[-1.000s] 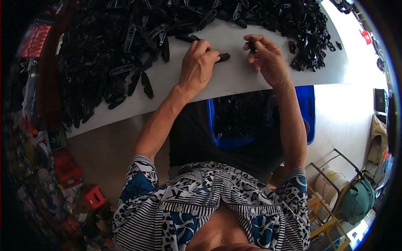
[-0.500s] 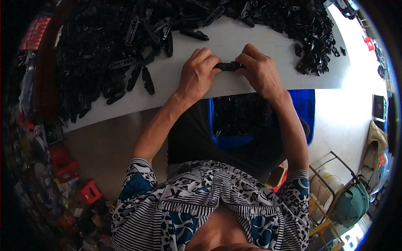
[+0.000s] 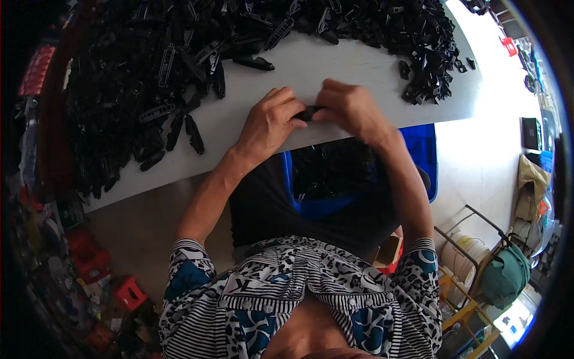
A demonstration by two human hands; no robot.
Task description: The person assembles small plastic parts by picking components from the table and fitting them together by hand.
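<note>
Between my two hands, above the near edge of the table, is a small black plastic part (image 3: 307, 113). The fingers of my left hand (image 3: 272, 122) pinch its left end. My right hand (image 3: 353, 110) is closed on its right end, with the fingers bent over and slightly blurred. Only a short middle stretch of the part shows; the rest lies behind my fingers. Left of my hands a heap of long black plastic parts (image 3: 128, 107) covers the table. A second heap of smaller black pieces (image 3: 427, 60) lies at the far right.
The white table (image 3: 335, 66) ends just below my hands. Under its edge, by my legs, stands a blue bin (image 3: 421, 149) with black parts inside. Red stools (image 3: 128, 293) are on the floor at left; a hand cart (image 3: 472, 257) with a green bag (image 3: 505, 275) stands at right.
My hands have come closer together, so less of the black part shows between them. My right hand has turned over it. The whole view has shifted slightly.
</note>
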